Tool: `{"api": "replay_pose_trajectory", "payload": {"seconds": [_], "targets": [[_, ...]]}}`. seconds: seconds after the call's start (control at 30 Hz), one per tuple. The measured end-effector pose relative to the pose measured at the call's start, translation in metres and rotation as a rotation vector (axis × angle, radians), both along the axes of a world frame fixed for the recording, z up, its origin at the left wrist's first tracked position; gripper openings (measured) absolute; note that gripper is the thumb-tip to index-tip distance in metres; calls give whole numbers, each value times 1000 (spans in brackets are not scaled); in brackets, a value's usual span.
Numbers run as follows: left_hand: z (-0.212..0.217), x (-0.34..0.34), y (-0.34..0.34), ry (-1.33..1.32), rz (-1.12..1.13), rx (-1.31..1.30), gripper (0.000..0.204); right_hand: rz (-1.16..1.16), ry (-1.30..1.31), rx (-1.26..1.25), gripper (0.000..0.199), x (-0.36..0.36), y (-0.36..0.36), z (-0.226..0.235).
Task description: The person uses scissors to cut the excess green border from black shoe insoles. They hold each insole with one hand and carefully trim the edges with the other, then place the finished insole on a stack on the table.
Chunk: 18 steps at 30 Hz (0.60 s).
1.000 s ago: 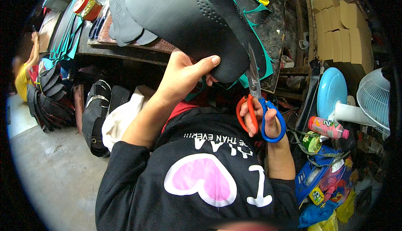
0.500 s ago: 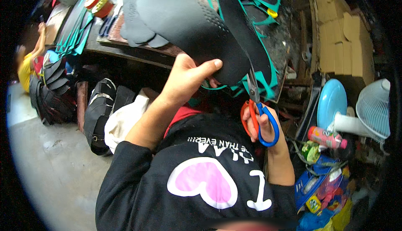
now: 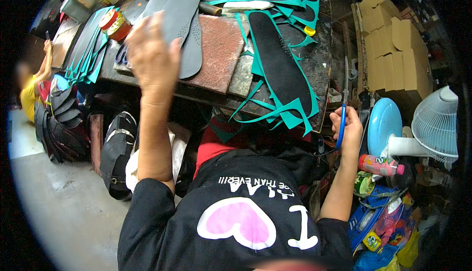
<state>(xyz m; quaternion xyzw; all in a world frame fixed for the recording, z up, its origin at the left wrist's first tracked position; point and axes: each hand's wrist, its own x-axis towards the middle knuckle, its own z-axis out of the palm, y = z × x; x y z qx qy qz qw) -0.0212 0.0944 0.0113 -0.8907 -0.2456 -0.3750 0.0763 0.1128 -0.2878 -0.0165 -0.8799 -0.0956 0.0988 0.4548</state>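
My left hand (image 3: 153, 57), somewhat blurred, reaches over the left side of a stack of grey insoles (image 3: 189, 25). Its thumb stands apart from the fingers, and nothing shows in its grip. Two of the insoles lie fanned out, with small perforations near their middles. In my right hand (image 3: 349, 123), off the bench's right edge, is a pair of scissors (image 3: 345, 86) with the blades pointing away from me. A black insole piece (image 3: 280, 59) lies on the bench between my hands, among teal-edged offcuts (image 3: 285, 114).
A reddish-brown slab (image 3: 216, 50) lies on the dark bench beside a jar with a red lid (image 3: 114, 23). Stacked cardboard (image 3: 393, 50), a fan (image 3: 437, 123) and a pink bottle (image 3: 379, 165) stand at right. A person in yellow (image 3: 30, 94) sits far left.
My left hand has let go of the grey insole, now on the stack, and moved left and away from me. My right hand has carried the scissors right, off the offcuts.
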Motion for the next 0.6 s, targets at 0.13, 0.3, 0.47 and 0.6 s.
{"api": "replay_pose_trajectory", "payload": {"seconds": [0.13, 0.3, 0.47, 0.6], "targets": [[-14, 94, -57, 220, -754, 83, 55, 2, 112, 0, 26, -2, 6, -10], [-21, 165, -80, 810, -781, 185, 54, -33, 158, 106, 27, -13, -10, -5], [34, 150, -97, 776, -917, 108, 22, -52, 115, 413, 25, -19, -43, -8], [75, 88, -110, 272, -993, -3, 41, -234, 230, 861, 36, -23, -47, -17]]}}
